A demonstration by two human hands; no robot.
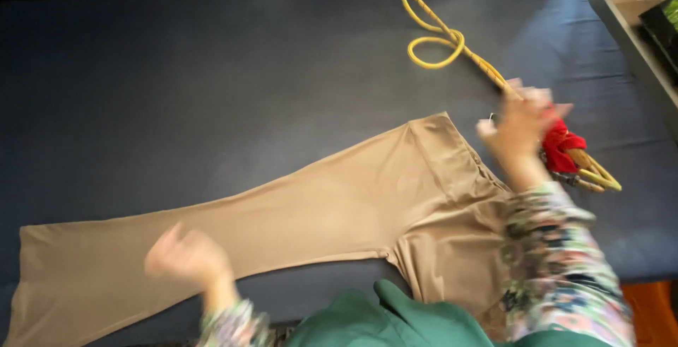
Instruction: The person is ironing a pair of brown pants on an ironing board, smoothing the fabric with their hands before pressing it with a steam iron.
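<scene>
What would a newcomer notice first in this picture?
First, the tan stretchy trousers spread flat across the dark blue surface, one leg running to the left. Next, the coiled yellow rope at the top, and a red cloth beside the blurred right hand. The left hand hovers over the leg.

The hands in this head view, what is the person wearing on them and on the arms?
Both hands are bare, with no gloves. The left hand and right hand are motion-blurred, so rings cannot be ruled out. Each arm has a long sleeve of soft fabric in a busy multicolour floral print, ending at the wrist.
</scene>
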